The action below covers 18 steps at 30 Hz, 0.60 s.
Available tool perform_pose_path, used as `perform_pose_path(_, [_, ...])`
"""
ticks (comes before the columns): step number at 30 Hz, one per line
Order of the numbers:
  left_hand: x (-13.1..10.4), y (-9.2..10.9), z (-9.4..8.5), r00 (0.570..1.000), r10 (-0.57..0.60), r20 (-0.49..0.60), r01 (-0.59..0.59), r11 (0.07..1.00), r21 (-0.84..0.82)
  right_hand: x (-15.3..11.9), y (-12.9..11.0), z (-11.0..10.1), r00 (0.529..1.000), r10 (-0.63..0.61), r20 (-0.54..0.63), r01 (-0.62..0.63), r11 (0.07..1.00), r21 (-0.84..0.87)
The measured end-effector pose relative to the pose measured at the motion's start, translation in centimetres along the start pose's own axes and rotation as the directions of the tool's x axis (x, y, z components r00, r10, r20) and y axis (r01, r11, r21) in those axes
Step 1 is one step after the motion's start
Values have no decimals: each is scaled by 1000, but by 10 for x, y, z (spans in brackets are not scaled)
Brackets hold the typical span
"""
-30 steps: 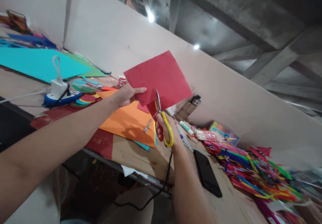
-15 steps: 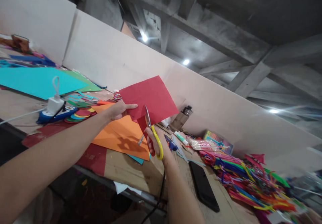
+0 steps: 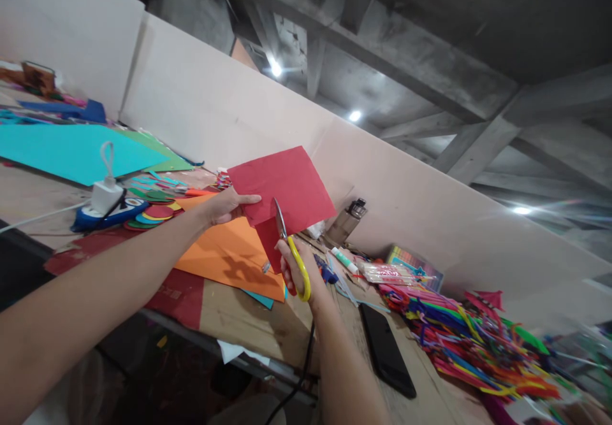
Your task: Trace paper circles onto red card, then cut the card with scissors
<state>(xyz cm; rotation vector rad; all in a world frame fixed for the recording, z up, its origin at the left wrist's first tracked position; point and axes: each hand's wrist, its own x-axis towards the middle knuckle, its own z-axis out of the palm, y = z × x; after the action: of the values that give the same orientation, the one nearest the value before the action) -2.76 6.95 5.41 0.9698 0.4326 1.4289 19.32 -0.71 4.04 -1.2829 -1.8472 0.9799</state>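
My left hand [image 3: 227,207] pinches the left edge of a red sheet of paper [image 3: 291,186], its thumb lying on top. My right hand [image 3: 296,266] is closed round the handles of yellow-and-red scissors [image 3: 302,271]. The scissor blades reach up into the red sheet from its near edge, with one blade showing on top. A part of the sheet hangs down to the left of the blades. Beneath the hands, orange sheets [image 3: 224,253] lie on the cardboard-covered table.
A black phone [image 3: 387,352] lies right of my right forearm. Colourful pipe cleaners [image 3: 478,342] are heaped at the right. A glue stick [image 3: 344,260] and a dark-lidded bottle [image 3: 347,222] are near the wall. Turquoise sheets [image 3: 76,151] and a white plug [image 3: 106,197] are at the left.
The scissors look slightly more closed, their handles nearer together. The hanging part of the red sheet shows wider beside the blades. Both hands keep nearly the same place.
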Motion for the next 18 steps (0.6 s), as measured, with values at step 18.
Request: perform_pose_path(18, [2,-2,-8,998,-11,68,4,995,101,0,-2,3,999,-35,-22,33,996,-79])
